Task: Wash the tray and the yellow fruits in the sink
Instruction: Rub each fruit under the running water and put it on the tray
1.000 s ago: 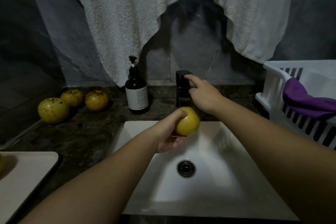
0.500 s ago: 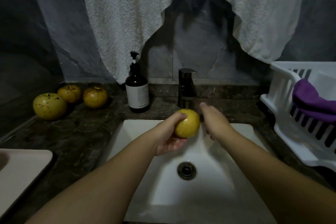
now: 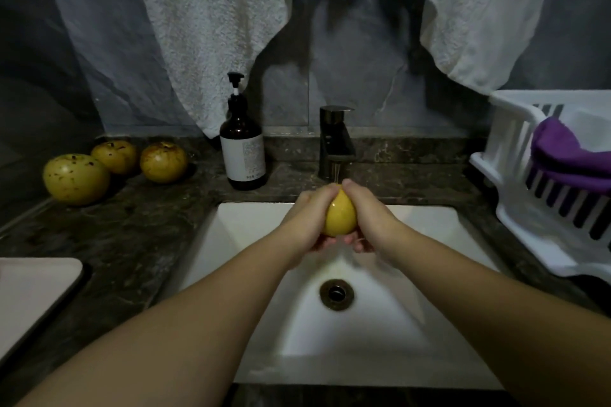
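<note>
Now both hands, left hand (image 3: 305, 218) and right hand (image 3: 367, 216), clasp one yellow fruit (image 3: 340, 216) under the running faucet (image 3: 335, 142); next, likely rubbing and turning it.

Tray (image 3: 36, 294) cut off at left edge; yellow fruit (image 3: 340, 216) sides hidden under both hands' fingers (image 3: 355, 190).

A home washroom or small kitchen corner is shown. A white sink (image 3: 429, 274) is set into a dark stone counter (image 3: 132, 235), with a black tap (image 3: 335, 142) behind it. A soap bottle (image 3: 242, 149) is stood beside the tap. White towels (image 3: 215, 26) are hung on the wall, and a white drying rack (image 3: 515, 175) is placed nearby.
</note>
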